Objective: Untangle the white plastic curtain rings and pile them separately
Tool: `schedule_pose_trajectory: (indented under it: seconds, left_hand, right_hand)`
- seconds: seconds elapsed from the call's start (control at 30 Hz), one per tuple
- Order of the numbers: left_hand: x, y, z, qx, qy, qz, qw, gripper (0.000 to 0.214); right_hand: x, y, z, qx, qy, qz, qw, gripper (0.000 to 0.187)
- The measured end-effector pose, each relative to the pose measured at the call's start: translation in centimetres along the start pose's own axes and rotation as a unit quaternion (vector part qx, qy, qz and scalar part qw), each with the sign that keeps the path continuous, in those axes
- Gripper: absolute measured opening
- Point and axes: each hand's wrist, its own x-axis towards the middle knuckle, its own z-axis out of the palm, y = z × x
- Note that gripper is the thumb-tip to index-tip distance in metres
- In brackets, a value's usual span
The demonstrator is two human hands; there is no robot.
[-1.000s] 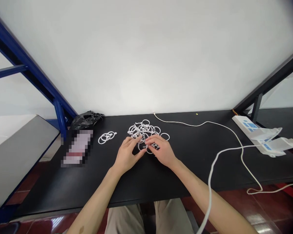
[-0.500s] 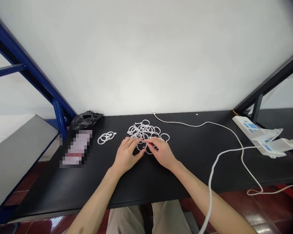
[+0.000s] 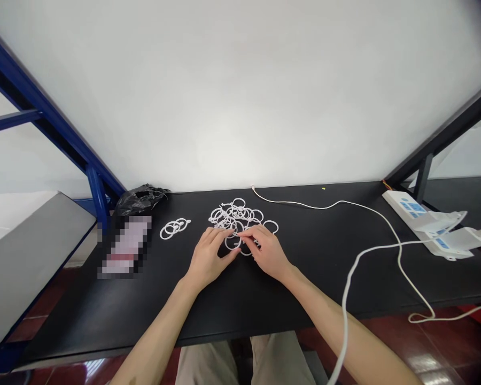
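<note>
A heap of several white rings [image 3: 239, 215] lies on the black table [image 3: 312, 256] near its far edge. Both my hands rest at the near side of this heap. My left hand [image 3: 208, 255] has its fingers curled and pinched on a white ring [image 3: 232, 243] at the heap's edge. My right hand [image 3: 265, 249] meets it from the right, fingertips pinched on the same ring. A small linked group of white rings [image 3: 175, 226] lies apart to the left.
A crumpled black bag [image 3: 141, 197] and a blurred flat object [image 3: 125, 245] sit at the left. A white cable [image 3: 369, 246] winds across the right half to white power strips [image 3: 433, 223]. Blue frame bars [image 3: 56, 123] rise at the left.
Both hands have stayed at the heap's near edge, fingertips shifting slightly closer together on the ring. The view has tilted a little.
</note>
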Motion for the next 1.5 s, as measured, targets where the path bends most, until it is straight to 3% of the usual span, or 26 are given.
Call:
schedule_pose_trajectory:
  seconds: [0.13, 0.23, 0.37, 0.47, 0.57, 0.63, 0.73, 0.83, 0.97, 1.2, 1.3, 1.5]
  left_hand:
    - [0.0, 0.0, 0.0, -0.002, 0.000, -0.017, 1.000, 0.032]
    - [0.1, -0.4, -0.2, 0.044, 0.036, -0.035, 0.998, 0.031]
    - [0.3, -1.9, -1.4, 0.176, 0.121, -0.143, 0.966, 0.036]
    - [0.1, -3.4, -2.4, 0.248, 0.116, -0.246, 0.930, 0.044]
    - [-0.3, -4.2, -2.8, 0.270, 0.112, -0.278, 0.915, 0.052]
    - [-0.4, -4.2, -2.7, 0.260, 0.124, -0.263, 0.921, 0.053]
    - [-0.3, -3.2, -2.3, 0.187, 0.111, -0.189, 0.958, 0.045]
    - [-0.3, -1.6, -1.6, 0.077, 0.023, -0.092, 0.993, 0.042]
    - [-0.4, 0.0, -0.7, 0.023, -0.067, -0.036, 0.997, 0.048]
    - [-0.5, 0.1, 0.2, 0.035, -0.025, -0.026, 0.999, 0.059]
    - [-0.4, 0.2, 0.4, 0.039, -0.003, -0.009, 0.999, 0.059]
    - [-0.2, 0.3, 0.6, 0.056, 0.015, 0.023, 0.998, 0.049]
  right_hand:
    - [-0.2, 0.3, 0.4, -0.002, 0.008, 0.006, 1.000, 0.017]
    - [-0.3, 0.5, 0.6, -0.031, 0.011, 0.011, 0.999, 0.023]
    - [-0.3, 0.4, 0.2, -0.111, -0.039, -0.003, 0.993, 0.015]
    - [-0.5, 0.3, 0.1, -0.150, -0.080, -0.008, 0.985, 0.018]
    - [-0.6, 0.3, 0.3, -0.158, -0.095, -0.018, 0.983, 0.008]
    - [-0.6, 0.2, 0.3, -0.139, -0.084, -0.027, 0.986, 0.005]
    - [-0.3, -0.2, 0.2, -0.060, -0.046, -0.012, 0.997, 0.004]
    - [0.1, -0.7, -0.2, 0.031, -0.011, 0.045, 0.998, 0.003]
    - [0.4, -0.7, -0.6, 0.103, -0.005, 0.116, 0.988, 0.008]
    - [0.1, 0.0, -0.3, 0.288, -0.065, 0.188, 0.937, 0.023]
    - [0.3, -0.1, -0.2, 0.277, -0.075, 0.161, 0.944, 0.022]
    - [0.1, -0.6, -0.4, 0.137, -0.051, 0.083, 0.986, 0.009]
